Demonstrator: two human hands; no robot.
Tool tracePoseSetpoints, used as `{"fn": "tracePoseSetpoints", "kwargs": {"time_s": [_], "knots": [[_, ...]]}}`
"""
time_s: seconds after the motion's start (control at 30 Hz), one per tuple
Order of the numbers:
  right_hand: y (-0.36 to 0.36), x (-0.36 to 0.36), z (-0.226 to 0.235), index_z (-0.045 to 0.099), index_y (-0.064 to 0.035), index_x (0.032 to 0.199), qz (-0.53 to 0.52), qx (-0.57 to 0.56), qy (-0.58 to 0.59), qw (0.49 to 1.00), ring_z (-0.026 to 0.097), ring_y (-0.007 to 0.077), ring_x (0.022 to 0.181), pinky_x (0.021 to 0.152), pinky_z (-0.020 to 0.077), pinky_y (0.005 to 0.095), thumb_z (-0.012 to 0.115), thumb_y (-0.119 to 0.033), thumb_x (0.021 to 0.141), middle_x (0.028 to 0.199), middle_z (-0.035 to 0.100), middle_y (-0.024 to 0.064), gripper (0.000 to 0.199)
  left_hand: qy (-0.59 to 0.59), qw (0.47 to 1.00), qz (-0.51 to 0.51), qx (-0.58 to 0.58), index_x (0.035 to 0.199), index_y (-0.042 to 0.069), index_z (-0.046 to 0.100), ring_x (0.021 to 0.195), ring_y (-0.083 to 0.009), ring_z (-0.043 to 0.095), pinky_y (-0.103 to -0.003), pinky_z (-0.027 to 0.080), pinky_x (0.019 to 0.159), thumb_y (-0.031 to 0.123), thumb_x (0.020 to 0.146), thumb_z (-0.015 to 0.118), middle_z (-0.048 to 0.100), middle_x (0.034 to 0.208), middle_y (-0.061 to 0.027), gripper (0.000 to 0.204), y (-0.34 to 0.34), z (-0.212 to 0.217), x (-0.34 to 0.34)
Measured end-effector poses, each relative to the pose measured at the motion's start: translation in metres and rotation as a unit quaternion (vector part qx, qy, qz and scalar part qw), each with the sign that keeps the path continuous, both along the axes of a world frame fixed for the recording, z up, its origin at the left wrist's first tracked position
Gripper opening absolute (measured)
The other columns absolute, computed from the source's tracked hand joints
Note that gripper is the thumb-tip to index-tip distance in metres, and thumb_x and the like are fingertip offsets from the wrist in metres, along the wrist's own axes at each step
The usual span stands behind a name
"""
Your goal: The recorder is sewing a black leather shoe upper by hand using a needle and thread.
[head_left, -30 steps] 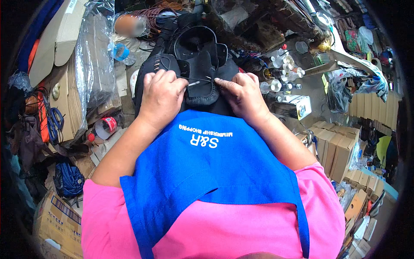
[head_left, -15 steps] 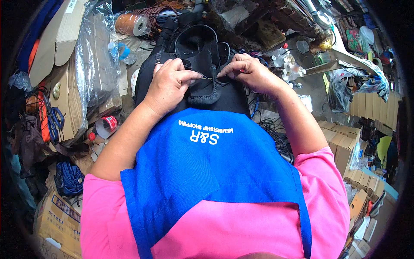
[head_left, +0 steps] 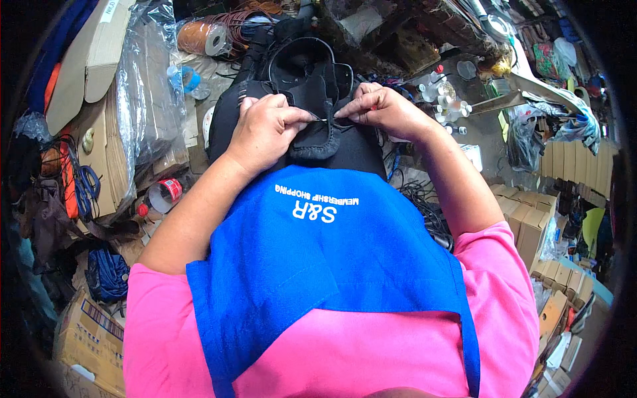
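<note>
A black sandal (head_left: 313, 86) with straps lies on my lap, partly over dark fabric and above my blue apron (head_left: 312, 265). My left hand (head_left: 265, 129) pinches the sandal's edge with closed fingers, and a thin needle or thread pokes out from the fingertips toward the right. My right hand (head_left: 381, 113) pinches the same edge from the other side, fingertips almost meeting the left ones. Whether the thin line between them is a needle or a thread cannot be told.
Flattened cardboard and clear plastic bags (head_left: 142, 99) stack at the left, with a roll of orange cord (head_left: 202, 36) behind. Small bottles and jars (head_left: 444, 99) crowd a cluttered bench at the right. Small brown boxes (head_left: 531, 219) stand at the right. Black cord (head_left: 421, 199) lies beside my right forearm.
Both hands have shifted up along the sandal's edge and drawn closer together. The sandal sits slightly higher in the picture.
</note>
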State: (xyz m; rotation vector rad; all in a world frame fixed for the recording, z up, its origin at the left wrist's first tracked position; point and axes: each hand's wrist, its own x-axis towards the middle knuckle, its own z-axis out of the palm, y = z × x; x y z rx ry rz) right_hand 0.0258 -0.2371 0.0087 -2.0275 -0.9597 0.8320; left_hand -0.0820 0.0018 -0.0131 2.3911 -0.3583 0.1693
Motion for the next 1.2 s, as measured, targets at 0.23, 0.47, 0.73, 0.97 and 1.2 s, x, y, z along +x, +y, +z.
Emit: {"fn": "tracePoseSetpoints", "kwargs": {"time_s": [0.23, 0.47, 0.73, 0.97, 1.2], "knots": [[0.004, 0.002, 0.001, 0.073, -0.0176, 0.102, 0.016, 0.006, 0.015, 1.0, 0.052, 0.0175, 0.083, 0.079, 0.0421, 0.0306, 0.067, -0.01, 0.077, 0.076, 0.055, 0.0027, 0.027, 0.017, 0.996, -0.073, -0.045, 0.087, 0.018, 0.071, 0.074, -0.0232, 0.054, -0.037, 0.04, 0.066, 0.008, 0.07, 0.07, 0.052, 0.072, -0.0053, 0.02, 0.003, -0.009, 0.025], [-0.003, -0.023, 0.01, 0.072, -0.0149, 0.102, -0.018, -0.026, -0.186, 0.982, 0.053, 0.0148, 0.074, 0.071, 0.0444, 0.0288, 0.069, -0.005, 0.074, 0.074, 0.056, 0.0007, 0.029, 0.033, 0.999, -0.032, -0.015, 0.094, 0.017, 0.071, 0.084, -0.0208, 0.054, -0.036, 0.036, 0.078, 0.011, 0.074, 0.069, 0.054, 0.076, -0.0031, 0.022, 0.0, 0.008, -0.003], [0.0, -0.025, 0.004, 0.07, -0.0155, 0.107, -0.105, 0.016, 0.02, 0.994, 0.06, 0.0182, 0.084, 0.079, 0.0468, 0.0318, 0.071, -0.016, 0.078, 0.086, 0.064, 0.0062, 0.029, 0.061, 0.997, 0.011, -0.055, 0.096, 0.012, 0.07, 0.07, -0.0198, 0.061, -0.034, 0.046, 0.071, 0.011, 0.073, 0.07, 0.063, 0.075, -0.0064, 0.024, -0.007, 0.001, 0.0], [0.008, -0.031, 0.002, 0.068, -0.0067, 0.108, -0.184, 0.04, 0.186, 0.964, 0.059, 0.0083, 0.083, 0.078, 0.0476, 0.0244, 0.071, -0.011, 0.08, 0.09, 0.066, 0.0012, 0.028, 0.178, 0.977, 0.061, -0.1, 0.086, 0.015, 0.066, 0.076, -0.0181, 0.063, -0.033, 0.033, 0.08, 0.021, 0.075, 0.07, 0.067, 0.075, -0.0002, 0.013, -0.021, 0.006, 0.001], [0.02, -0.021, 0.004, 0.067, -0.0012, 0.089, -0.167, -0.017, 0.164, 0.972, 0.058, 0.0061, 0.076, 0.072, 0.0475, 0.0228, 0.073, -0.009, 0.078, 0.081, 0.066, 0.0007, 0.015, 0.161, 0.975, 0.051, -0.142, 0.086, 0.004, 0.065, 0.068, -0.0133, 0.064, -0.026, 0.05, 0.067, 0.006, 0.072, 0.071, 0.067, 0.077, -0.0064, 0.016, -0.028, 0.001, 0.007]]}}
